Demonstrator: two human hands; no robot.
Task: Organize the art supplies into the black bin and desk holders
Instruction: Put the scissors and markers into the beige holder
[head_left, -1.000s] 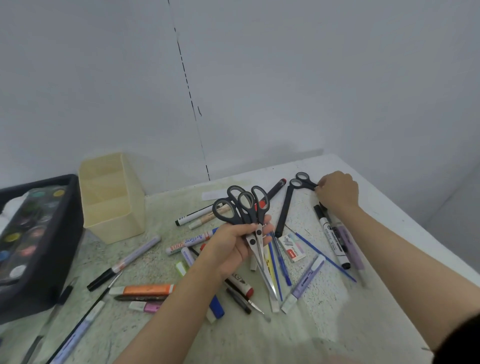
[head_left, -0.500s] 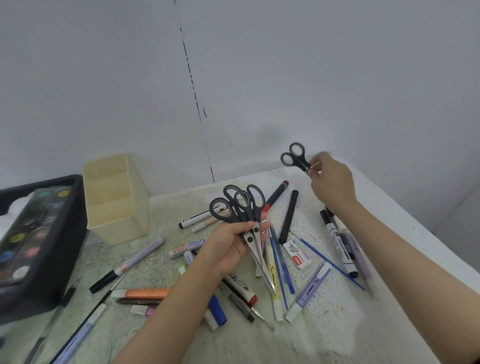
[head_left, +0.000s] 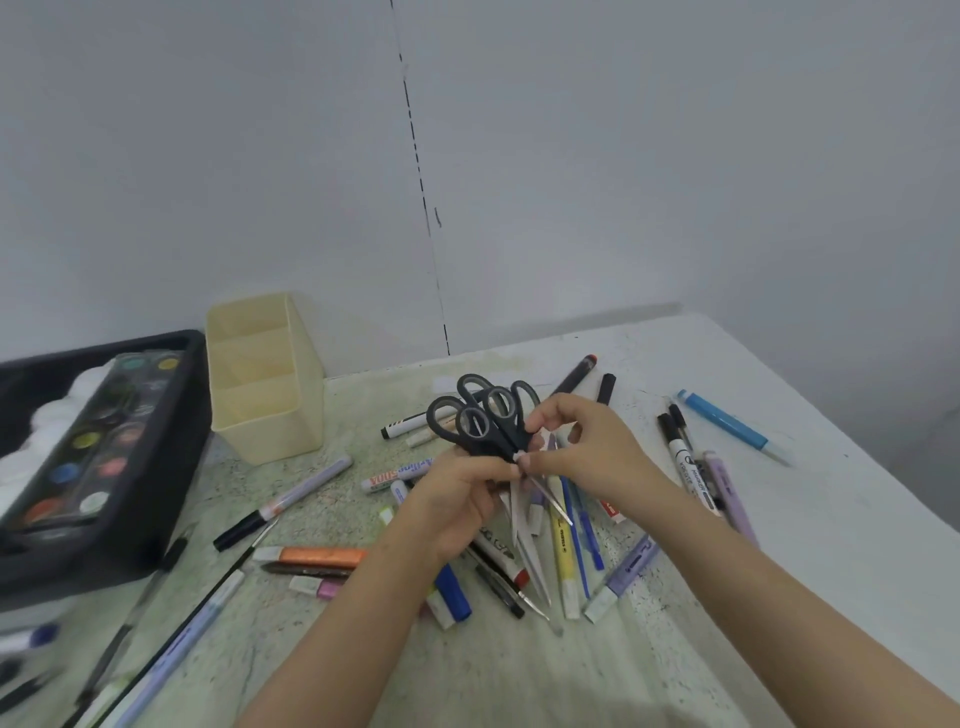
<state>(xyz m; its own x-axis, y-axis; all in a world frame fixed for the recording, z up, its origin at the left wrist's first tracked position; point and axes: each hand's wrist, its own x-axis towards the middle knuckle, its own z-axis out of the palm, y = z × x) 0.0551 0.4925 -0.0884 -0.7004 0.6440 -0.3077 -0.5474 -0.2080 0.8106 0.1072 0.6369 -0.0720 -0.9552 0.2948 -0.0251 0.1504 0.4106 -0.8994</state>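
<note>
Black bin (head_left: 193, 415), far left, holds a paint palette (head_left: 98, 441) and white round pads (head_left: 49, 421); the cream desk holder (head_left: 270, 426) with 3 compartments stands just right of it. Mid-table, above the pen and marker pile (head_left: 566, 561), the left hand (head_left: 462, 493) is curled round a bunch of black-handled scissors (head_left: 483, 415) near the pivot, loops toward the wall, blades running down past the palm. The right hand (head_left: 582, 452) pinches the same bunch just below the loops, thumb and forefinger closed on it.
</note>
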